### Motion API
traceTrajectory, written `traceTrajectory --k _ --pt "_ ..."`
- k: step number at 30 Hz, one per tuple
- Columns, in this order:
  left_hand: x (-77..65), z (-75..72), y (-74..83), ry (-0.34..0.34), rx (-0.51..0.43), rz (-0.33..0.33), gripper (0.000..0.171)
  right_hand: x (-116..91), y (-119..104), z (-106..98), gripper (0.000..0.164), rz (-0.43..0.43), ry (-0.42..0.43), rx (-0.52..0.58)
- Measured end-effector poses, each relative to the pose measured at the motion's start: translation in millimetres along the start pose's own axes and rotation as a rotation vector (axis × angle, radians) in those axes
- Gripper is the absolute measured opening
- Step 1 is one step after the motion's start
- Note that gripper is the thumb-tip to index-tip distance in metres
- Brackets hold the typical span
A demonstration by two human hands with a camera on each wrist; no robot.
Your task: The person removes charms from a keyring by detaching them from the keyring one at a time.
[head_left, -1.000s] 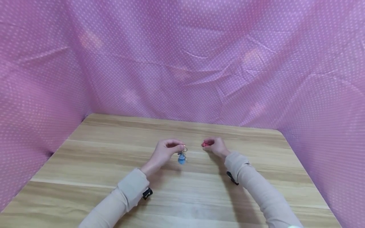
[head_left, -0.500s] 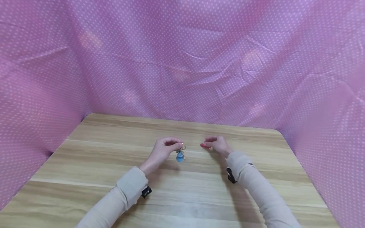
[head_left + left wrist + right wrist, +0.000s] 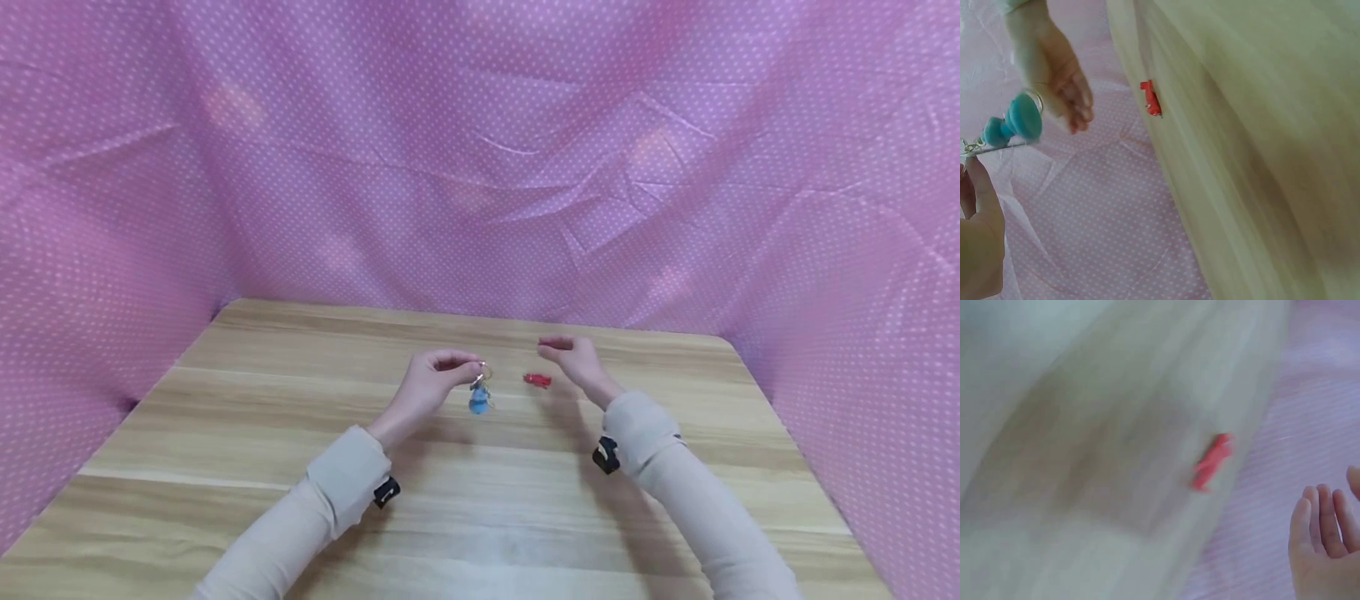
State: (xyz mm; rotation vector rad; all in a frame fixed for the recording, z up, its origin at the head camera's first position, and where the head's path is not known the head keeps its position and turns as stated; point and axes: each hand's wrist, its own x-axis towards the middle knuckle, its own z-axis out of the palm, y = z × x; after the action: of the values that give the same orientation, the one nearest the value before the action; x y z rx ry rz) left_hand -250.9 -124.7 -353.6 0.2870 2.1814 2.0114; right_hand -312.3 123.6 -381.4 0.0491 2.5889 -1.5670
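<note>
A light brown wooden table [image 3: 487, 483] with long, wavy stripes and 2 rounded far corners has a shiny pink and purple cloth [image 3: 480, 167] with tiny white dots hanging around it on 3 sides, the back, left and right, full of creases.

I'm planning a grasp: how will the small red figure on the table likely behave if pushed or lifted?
The red figure looks small, so it is probably light. It lies flat on the wooden table, so a push would likely slide it, not tip it. Its uneven outline suggests it would resist rolling.
</note>
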Motion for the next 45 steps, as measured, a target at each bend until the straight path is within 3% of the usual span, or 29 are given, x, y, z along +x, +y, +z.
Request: traceTrajectory --k 7,14,19,24,31,45 --pt "-2.3 5.6 9.1 -0.007 -0.047 0.058 0.027 -30.6 -30.6 0.1 0.035 -0.103 -0.017 0.057" --pt "-7.3 16.0 6.2 0.099 -0.008 0.113 0.022 -67.1 -40.3 12.8 0.032 -0.209 -0.066 0.081" --pt "-12.9 21.3 4.6 0.131 -0.008 0.122 0.023 -87.3 -42.8 28.9 0.027 -0.292 -0.116 0.079" --pt "-18.0 26.8 5.9 0.14 -0.023 0.152 0.02 -96.6 -44.4 42.2 0.021 -0.347 -0.085 0.114" --pt "-24.1 36.5 6.7 0.145 -0.057 0.219 0.019 -103.9 -46.2 51.4 0.021 -0.337 -0.006 0.159" --pt "-33.3 38.4 2.0 0.144 -0.082 0.173 0.02 -114.5 -42.8 44.5 0.009 -0.473 0.074 0.014"
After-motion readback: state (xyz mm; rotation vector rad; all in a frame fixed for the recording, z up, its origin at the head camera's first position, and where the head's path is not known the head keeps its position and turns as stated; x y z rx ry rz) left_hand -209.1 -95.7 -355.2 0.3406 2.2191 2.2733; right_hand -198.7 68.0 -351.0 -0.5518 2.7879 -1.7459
